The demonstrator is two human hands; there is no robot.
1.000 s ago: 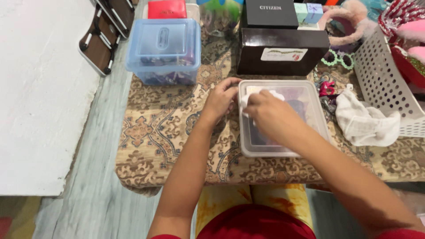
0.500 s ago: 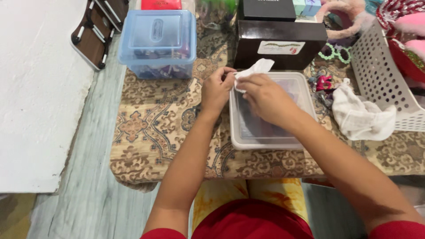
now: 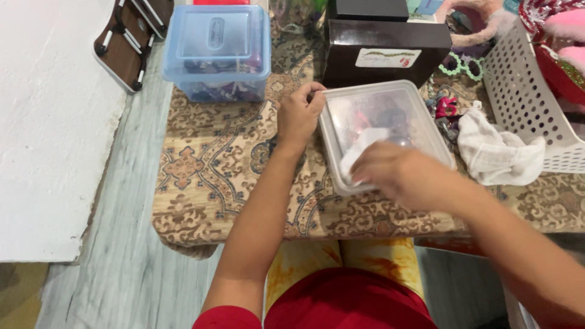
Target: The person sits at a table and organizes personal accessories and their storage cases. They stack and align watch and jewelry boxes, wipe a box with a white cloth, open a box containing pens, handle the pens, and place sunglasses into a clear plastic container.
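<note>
A clear plastic box with a translucent lid (image 3: 390, 106) lies on a patterned cloth-covered table (image 3: 219, 164). My left hand (image 3: 298, 113) grips the box's far left corner. My right hand (image 3: 405, 176) presses a small white cloth (image 3: 359, 152) onto the near left part of the lid. Dark and pink items show faintly through the lid.
A blue lidded box (image 3: 219, 52) stands at the back left, a dark brown box (image 3: 384, 55) behind the clear one. A crumpled white cloth (image 3: 499, 152) and a white perforated basket (image 3: 536, 103) lie to the right. Small trinkets (image 3: 448, 109) sit between.
My right hand has drawn the white cloth from the lid's far left corner toward the near left edge. The left hand stays on the corner.
</note>
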